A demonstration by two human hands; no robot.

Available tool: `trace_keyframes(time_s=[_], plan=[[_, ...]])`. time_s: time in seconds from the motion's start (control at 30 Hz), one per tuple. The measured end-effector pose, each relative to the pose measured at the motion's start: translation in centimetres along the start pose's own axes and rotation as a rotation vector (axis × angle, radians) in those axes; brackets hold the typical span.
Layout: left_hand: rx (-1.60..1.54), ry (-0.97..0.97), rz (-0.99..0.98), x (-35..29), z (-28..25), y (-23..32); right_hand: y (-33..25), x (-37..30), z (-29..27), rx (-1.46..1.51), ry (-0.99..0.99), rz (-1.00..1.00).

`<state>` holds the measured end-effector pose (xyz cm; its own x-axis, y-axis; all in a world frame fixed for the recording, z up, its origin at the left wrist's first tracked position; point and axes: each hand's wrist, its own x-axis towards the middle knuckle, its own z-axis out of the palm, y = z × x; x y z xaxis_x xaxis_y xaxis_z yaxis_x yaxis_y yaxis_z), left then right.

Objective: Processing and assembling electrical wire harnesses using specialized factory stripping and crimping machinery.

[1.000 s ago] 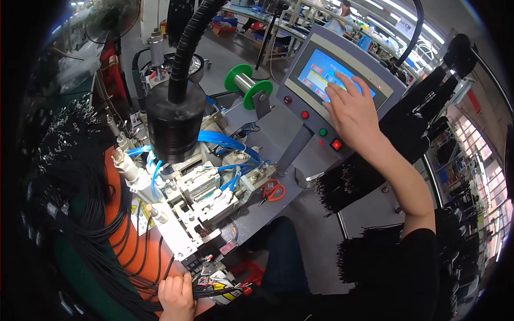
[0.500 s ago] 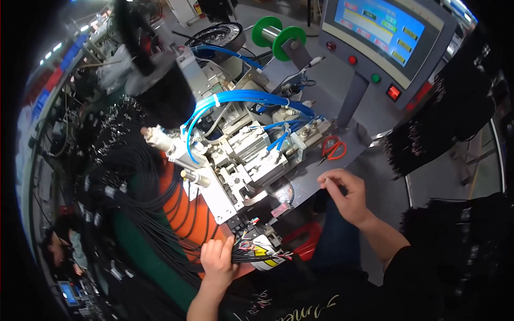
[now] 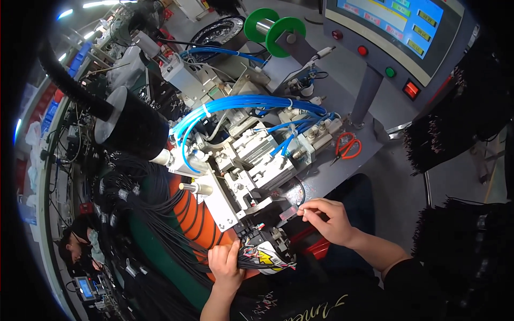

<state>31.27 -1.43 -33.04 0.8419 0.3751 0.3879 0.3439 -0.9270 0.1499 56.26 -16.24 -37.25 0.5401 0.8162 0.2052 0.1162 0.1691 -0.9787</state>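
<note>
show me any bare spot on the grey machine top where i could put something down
Bare grey top between the green spool, the screen post and the blue hoses; a small strip beside the scissors. Crowded around the clamp block and by both hands.

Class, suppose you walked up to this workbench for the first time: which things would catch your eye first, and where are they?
The bundle of bright blue air hoses arching over the metal machine at the centre stands out first. Behind it sits a green spool, with a blue touchscreen at the upper right. At the near edge, the left hand grips a bunch of black wires while the right hand pinches something small.
</note>
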Motion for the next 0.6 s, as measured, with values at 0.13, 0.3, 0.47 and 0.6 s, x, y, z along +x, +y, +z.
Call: trace_keyframes(time_s=[0.13,0.3,0.47,0.6], plan=[[0.026,-0.031,-0.004,-0.2,-0.3,0.0,0.2,0.1,0.8,0.038,-0.024,-0.009],[0.062,-0.052,-0.048,0.3,-0.3,0.5,0.3,0.7,0.8,0.020,-0.065,0.007],[-0.119,0.015,-0.125,-0.8,-0.6,0.6,-2.4,2.3,3.1,-0.050,-0.219,-0.203],[-0.287,0.106,-0.208,0.0,-0.9,1.3,-2.9,2.9,7.3,-0.038,-0.433,-0.425]])
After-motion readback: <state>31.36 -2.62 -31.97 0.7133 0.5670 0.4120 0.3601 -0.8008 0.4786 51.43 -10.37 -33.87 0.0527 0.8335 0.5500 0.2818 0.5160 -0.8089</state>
